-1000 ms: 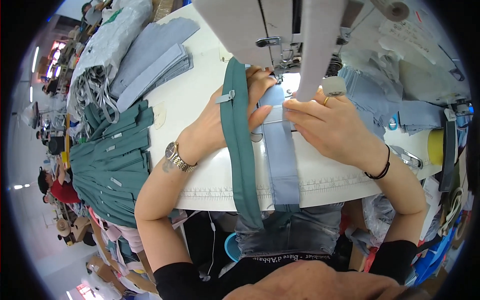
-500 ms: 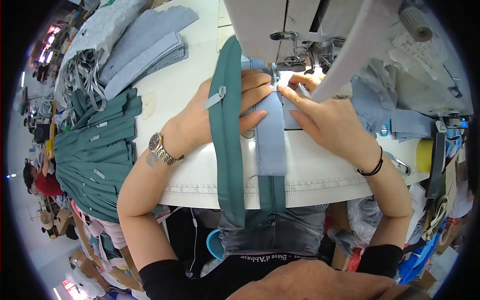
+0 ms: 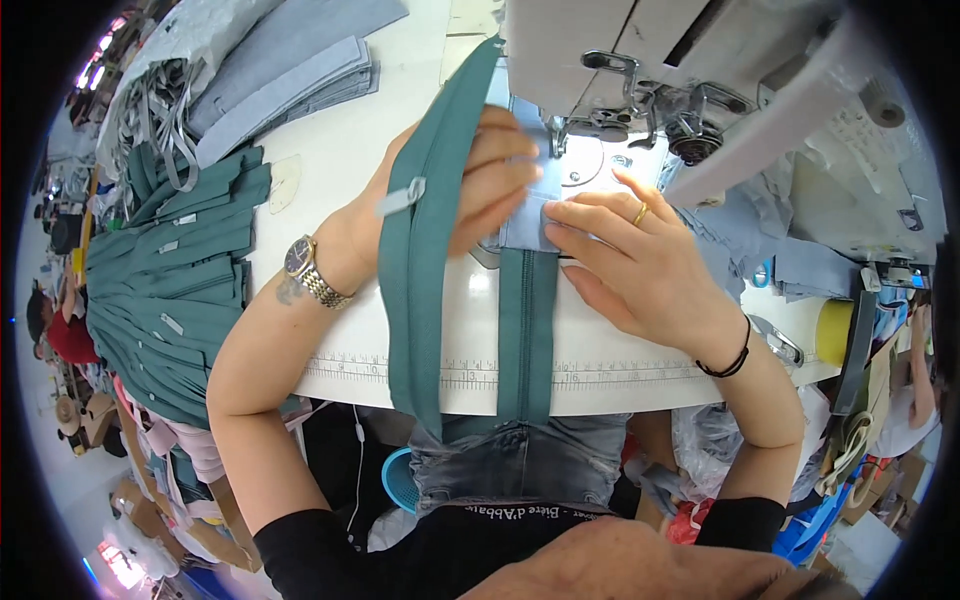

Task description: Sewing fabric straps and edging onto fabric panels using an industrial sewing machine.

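Note:
A grey-blue fabric strip (image 3: 531,215) lies on the sewing machine (image 3: 640,60) bed, left of and below the presser foot (image 3: 558,135). A green zipper tape (image 3: 526,330) runs from its near end to the table edge. My right hand (image 3: 640,250) rests with fingers stretched out, fingertips on the strip's right edge. My left hand (image 3: 490,180) is over the strip's left side, its fingers blurred but apart. Across the back of that hand hangs a green zipper length (image 3: 420,270) with a grey pull (image 3: 402,197); whether both green lengths join is hidden.
Many green zippers (image 3: 170,290) are heaped at the left. Behind them are stacked grey-blue fabric pieces (image 3: 290,95) and a plastic bag (image 3: 190,50). More blue fabric (image 3: 815,270) and a yellow roll (image 3: 832,333) sit at the right. A printed ruler (image 3: 345,365) follows the near edge.
The blue strip has shifted away from me, showing more of the green zipper below it. My left hand has lifted and moved left, carrying the draped zipper. My right hand has moved slightly nearer.

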`<action>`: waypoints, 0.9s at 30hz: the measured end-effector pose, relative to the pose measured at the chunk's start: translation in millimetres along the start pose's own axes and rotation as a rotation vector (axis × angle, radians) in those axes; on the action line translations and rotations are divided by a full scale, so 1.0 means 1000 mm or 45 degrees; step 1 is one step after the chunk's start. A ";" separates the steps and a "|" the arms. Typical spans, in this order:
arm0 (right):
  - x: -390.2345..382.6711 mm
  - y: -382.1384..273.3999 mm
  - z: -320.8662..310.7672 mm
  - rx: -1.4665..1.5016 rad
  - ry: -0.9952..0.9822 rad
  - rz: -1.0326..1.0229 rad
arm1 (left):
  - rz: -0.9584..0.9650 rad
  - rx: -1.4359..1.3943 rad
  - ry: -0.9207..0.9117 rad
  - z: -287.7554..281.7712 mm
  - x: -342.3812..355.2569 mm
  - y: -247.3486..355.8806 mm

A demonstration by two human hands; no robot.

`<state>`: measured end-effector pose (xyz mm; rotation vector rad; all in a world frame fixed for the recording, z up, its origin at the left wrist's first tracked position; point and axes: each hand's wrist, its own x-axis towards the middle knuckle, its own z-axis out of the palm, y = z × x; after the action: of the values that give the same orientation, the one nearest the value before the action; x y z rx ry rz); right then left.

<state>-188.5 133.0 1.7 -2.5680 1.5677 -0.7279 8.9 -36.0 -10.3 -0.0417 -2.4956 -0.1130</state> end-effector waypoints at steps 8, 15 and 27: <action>-0.004 0.006 -0.001 -0.122 0.027 0.081 | 0.045 -0.058 -0.097 -0.007 0.007 0.010; -0.003 0.008 -0.001 -0.125 -0.060 0.083 | -0.148 -0.046 -0.192 -0.001 0.004 0.001; -0.002 0.011 0.003 -0.147 -0.040 0.106 | -0.265 0.042 -0.181 0.001 0.005 -0.008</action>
<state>-197.4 128.9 -5.4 -2.5595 1.7445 -0.6033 3.6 -43.3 -8.8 0.2322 -2.6372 -0.1601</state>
